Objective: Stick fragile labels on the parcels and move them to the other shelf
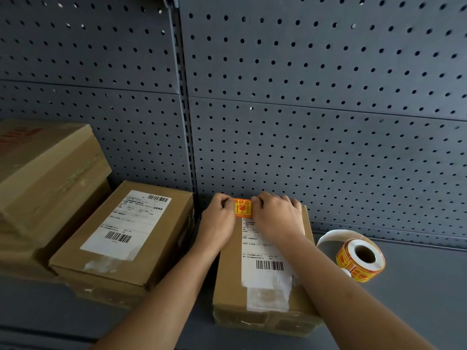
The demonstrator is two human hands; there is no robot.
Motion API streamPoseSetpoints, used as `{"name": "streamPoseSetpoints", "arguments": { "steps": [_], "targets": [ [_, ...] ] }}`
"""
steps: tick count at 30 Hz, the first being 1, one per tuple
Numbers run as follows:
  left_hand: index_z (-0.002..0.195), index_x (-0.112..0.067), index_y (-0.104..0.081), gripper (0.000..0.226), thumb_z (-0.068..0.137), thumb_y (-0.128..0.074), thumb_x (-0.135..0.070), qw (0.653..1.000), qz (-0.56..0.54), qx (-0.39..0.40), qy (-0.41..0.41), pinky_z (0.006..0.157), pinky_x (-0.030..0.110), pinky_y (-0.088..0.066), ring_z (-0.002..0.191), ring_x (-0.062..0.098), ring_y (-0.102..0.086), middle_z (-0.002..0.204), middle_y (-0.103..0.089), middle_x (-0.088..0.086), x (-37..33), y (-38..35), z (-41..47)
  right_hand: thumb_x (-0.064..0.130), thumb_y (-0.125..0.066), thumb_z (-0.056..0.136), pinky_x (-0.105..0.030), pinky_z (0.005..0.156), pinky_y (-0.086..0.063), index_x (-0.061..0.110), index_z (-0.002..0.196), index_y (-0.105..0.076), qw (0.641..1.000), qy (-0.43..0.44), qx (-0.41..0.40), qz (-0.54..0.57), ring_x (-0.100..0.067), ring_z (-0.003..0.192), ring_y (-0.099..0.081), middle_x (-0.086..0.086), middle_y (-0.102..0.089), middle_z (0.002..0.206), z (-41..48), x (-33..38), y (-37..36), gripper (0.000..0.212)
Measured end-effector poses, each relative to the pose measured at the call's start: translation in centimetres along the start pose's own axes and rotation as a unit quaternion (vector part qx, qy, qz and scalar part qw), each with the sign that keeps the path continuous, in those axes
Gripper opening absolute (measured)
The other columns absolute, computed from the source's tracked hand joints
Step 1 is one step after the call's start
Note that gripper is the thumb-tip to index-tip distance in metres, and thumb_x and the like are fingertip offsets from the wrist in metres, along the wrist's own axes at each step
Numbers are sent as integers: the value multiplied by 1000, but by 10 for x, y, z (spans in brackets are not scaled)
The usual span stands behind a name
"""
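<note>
The parcel (262,269) lies on the shelf (417,299) at six o'clock. At its far edge, both hands press the fragile label (243,208): left hand (221,218) and right hand (276,215), fingers seemingly pinching its sides. Uneven pressure could crease it or set it crooked. The label roll (361,258) sits at three o'clock.

head view: looking forward and down from the person's head | facing the pegboard back wall (328,97) of the shelf (417,286) | sitting close, at arm's reach, with both forearms entering from the bottom edge | wide-angle lens bending the edges | only one view, nothing being shared
</note>
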State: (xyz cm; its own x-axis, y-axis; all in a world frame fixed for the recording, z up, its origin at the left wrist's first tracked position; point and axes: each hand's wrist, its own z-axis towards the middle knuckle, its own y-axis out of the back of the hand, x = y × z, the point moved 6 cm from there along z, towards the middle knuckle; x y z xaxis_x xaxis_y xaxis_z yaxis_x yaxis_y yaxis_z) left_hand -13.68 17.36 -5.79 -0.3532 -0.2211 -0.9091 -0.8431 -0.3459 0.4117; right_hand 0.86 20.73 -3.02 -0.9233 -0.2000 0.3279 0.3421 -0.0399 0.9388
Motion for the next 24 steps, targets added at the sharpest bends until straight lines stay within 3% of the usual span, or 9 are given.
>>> {"name": "streamPoseSetpoints", "arguments": {
  "steps": [3, 5, 16, 22, 24],
  "targets": [
    [108, -21, -60, 29, 103, -47, -47, 1000, -11, 4, 10, 68, 29, -42, 84, 5, -59, 97, -65, -4, 1, 0, 3, 62, -32, 99, -45, 110, -26, 27, 109, -66, 1000, 2, 11, -11, -24, 117, -55, 2, -69, 112, 0, 1, -1, 51],
    [106, -22, -59, 29, 102, -49, -49, 1000, 1, 3, 10, 69, 29, -45, 84, 8, -61, 95, -65, -4, 1, 0, 4, 64, -32, 99, -46, 110, -27, 26, 109, -65, 1000, 5, 13, -16, -24, 116, -55, 2, -69, 113, 0, 2, -1, 51],
    [107, -21, -59, 23, 106, -39, -33, 1000, 24, -6, -12, 70, 33, -46, 81, 9, -58, 92, -63, -6, -2, 0, 3, 33, -31, 104, -43, 108, -27, 25, 113, -64, 1000, -3, -7, 6, -23, 112, -56, 3, -71, 113, 0, -1, 1, 36],
    [106, -21, -62, 28, 100, -52, -47, 1000, -22, 3, 11, 68, 30, -46, 86, 11, -63, 95, -67, -4, 2, 1, 2, 61, -31, 99, -45, 108, -28, 24, 105, -65, 1000, -3, 4, -12, -24, 114, -56, 1, -70, 109, 1, 1, -2, 50],
    [105, -23, -62, 26, 99, -55, -47, 1000, -20, 5, 13, 71, 30, -48, 86, 10, -63, 96, -67, -4, 2, 0, 3, 62, -31, 98, -45, 109, -27, 26, 108, -65, 1000, 0, 6, -18, -24, 115, -55, 2, -70, 111, 1, 2, -2, 51]
  ]
}}
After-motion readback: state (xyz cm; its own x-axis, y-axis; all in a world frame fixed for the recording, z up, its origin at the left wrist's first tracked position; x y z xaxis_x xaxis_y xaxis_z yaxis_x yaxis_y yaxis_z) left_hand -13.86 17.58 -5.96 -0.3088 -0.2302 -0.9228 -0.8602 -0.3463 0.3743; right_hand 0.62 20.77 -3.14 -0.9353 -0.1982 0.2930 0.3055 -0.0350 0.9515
